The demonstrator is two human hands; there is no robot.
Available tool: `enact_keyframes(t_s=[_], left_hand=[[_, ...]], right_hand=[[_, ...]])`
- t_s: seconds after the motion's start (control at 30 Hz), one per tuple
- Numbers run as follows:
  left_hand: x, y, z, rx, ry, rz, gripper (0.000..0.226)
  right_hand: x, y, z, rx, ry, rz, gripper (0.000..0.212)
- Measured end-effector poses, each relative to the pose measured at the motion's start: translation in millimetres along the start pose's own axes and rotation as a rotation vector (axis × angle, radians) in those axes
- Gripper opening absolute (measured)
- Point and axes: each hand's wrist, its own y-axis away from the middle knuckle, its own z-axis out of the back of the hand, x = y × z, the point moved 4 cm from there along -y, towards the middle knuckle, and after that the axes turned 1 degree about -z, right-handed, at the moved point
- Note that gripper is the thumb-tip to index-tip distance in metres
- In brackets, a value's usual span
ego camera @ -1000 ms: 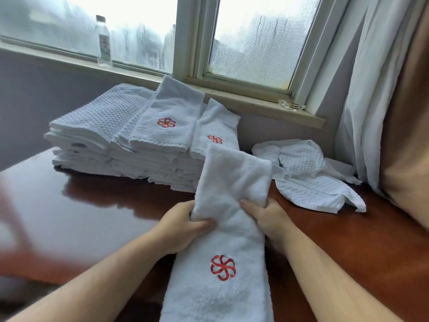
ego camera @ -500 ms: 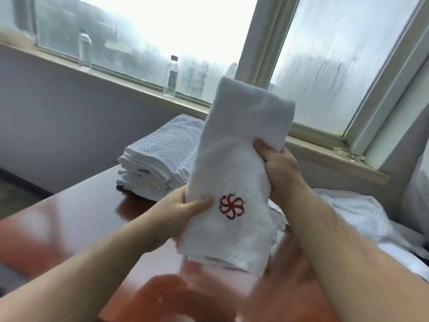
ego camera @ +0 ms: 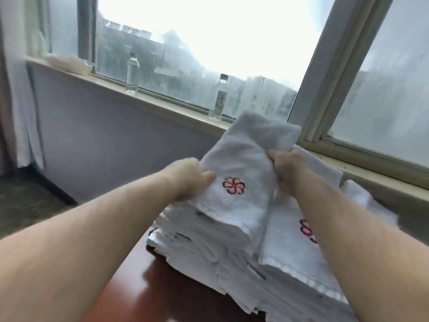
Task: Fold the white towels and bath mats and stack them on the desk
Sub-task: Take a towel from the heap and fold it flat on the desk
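A folded white towel [ego camera: 243, 163] with a red flower emblem lies tilted over the top of the tall stack of folded white towels and mats [ego camera: 222, 259] on the dark wooden desk [ego camera: 167, 296]. My left hand [ego camera: 191, 178] grips the towel's left edge, thumb on top beside the emblem. My right hand [ego camera: 285, 163] grips its right edge. The towel's near end touches the stack; its far end is still raised. Another emblem towel [ego camera: 292, 242] lies on the stack under my right forearm.
Two clear plastic bottles [ego camera: 132, 74] [ego camera: 219, 98] stand on the window sill [ego camera: 162, 105] behind the desk. A white curtain [ego camera: 23, 101] hangs at the far left. More white cloth [ego camera: 362, 198] lies at the right, past my right arm.
Both hands lifted the folded towel off the desk, carried it up and to the left, and now lower it onto the stack. The view has swung left.
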Motion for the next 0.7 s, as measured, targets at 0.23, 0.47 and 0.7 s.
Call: enact_keyframes(t_s=[0.23, 0.47, 0.7], left_hand=[[41.3, -20.1, -26.3, -0.085, 0.098, 0.062, 0.045], [5.8, 5.0, -14.2, -0.321, -0.153, -0.233, 0.073], [-7.3, 12.5, -48.4, 0.148, -0.496, -0.060, 0.112]], right_hand=[[-35.5, -24.7, -8.6, -0.069, 0.301, 0.180, 0.078], [-28.8, -5.2, -1.3, -0.299, 0.516, 0.365, 0.029], [-6.7, 4.8, -2.0, 0.237, 0.880, 0.025, 0.031]])
